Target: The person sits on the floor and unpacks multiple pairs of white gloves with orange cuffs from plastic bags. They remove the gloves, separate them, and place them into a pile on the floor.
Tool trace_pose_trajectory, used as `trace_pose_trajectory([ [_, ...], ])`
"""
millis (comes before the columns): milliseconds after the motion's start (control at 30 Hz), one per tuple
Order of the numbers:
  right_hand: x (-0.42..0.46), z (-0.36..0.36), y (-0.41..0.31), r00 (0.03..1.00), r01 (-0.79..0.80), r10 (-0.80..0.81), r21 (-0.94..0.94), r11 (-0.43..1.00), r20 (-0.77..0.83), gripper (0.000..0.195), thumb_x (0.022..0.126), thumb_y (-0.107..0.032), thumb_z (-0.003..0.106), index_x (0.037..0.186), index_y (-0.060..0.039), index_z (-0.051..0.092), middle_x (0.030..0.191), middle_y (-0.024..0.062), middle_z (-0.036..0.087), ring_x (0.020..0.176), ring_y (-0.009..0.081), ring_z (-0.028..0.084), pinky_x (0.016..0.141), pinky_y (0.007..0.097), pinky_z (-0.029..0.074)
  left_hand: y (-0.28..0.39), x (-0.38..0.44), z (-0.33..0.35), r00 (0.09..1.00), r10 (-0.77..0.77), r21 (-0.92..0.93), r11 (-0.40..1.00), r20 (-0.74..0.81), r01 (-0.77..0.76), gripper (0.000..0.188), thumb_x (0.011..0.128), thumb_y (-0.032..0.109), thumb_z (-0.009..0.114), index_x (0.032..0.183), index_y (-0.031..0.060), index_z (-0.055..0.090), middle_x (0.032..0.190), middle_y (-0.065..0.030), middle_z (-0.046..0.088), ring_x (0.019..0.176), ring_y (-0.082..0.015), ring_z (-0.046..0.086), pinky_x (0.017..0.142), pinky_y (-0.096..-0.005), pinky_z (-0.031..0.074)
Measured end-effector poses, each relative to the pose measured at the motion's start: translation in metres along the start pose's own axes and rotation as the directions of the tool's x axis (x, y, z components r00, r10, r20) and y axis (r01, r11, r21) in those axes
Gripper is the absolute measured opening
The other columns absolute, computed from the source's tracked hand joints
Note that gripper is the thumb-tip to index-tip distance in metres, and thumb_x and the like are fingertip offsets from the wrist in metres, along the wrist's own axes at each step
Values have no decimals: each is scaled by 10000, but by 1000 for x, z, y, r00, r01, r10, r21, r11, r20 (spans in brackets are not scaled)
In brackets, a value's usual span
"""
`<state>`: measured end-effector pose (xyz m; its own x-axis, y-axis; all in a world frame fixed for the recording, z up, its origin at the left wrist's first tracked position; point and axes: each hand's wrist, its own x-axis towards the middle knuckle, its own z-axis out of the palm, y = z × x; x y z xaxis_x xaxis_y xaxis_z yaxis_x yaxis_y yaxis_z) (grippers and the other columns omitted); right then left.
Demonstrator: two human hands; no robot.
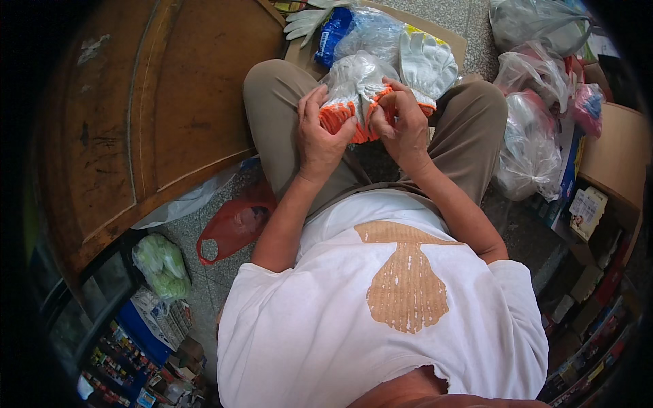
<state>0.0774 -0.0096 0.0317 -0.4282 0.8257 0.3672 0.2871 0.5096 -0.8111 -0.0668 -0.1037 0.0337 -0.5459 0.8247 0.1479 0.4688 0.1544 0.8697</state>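
Between my knees, a bundle of white knit work gloves [336, 113] shows its orange cuff edges towards me. Clear plastic wrap [357, 66] covers its far end. My left hand [324, 132] grips the bundle's left side, thumb near the cuffs. On the other side, my right hand [403, 122] pinches the orange cuffs with thumb and fingers. Just beyond the right hand lie more white knit gloves [427, 64], also with an orange cuff. A blue plastic package [334, 35] rests beyond the bundle, and another pale glove [304, 23] lies at the far left.
A brown wooden cabinet [189, 102] stands close on the left. Below it, a red plastic bag [237, 224] and a bag of green produce [161, 265] are on the floor. Clear plastic bags [528, 148] and a wooden-coloured box [617, 148] crowd the right. Cardboard [454, 41] lies under the gloves.
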Motion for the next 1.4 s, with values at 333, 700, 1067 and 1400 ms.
trace_pose_trajectory([
  [333,3,-5,-7,994,104,-103,-26,994,24,347,753,54,642,1047,-126,685,1329,228,552,957,338,691,770,401,566,0,0,-1,1000,-20,-1,1000,-1,20,708,730,185,817,1320,-16,480,1279,-181,508,1142,-302,588,973,-394,491],
  [700,4,-8,5,994,92,-91,-10,996,68,274,730,-175,805,947,-52,692,1347,270,512,1059,360,634,885,387,519,-12,0,0,995,15,-162,987,94,0,509,808,113,803,1244,-25,581,1334,-133,503,1205,-193,545,983,-314,508],
  [1067,3,-5,-2,997,57,-54,-62,996,54,244,732,-154,795,932,-57,695,1311,247,550,1080,356,637,882,396,525,-9,0,0,994,18,-140,990,106,-4,461,813,51,772,1233,-9,592,1322,-127,525,1212,-205,548,1008,-324,495],
  [1400,2,-4,-4,999,-2,5,-52,999,50,208,740,-63,722,923,-41,626,1292,253,556,1030,360,659,814,411,547,-10,0,1,995,23,-133,991,96,-11,446,812,57,772,1220,-3,603,1314,-122,534,1196,-199,557,987,-310,498],
])
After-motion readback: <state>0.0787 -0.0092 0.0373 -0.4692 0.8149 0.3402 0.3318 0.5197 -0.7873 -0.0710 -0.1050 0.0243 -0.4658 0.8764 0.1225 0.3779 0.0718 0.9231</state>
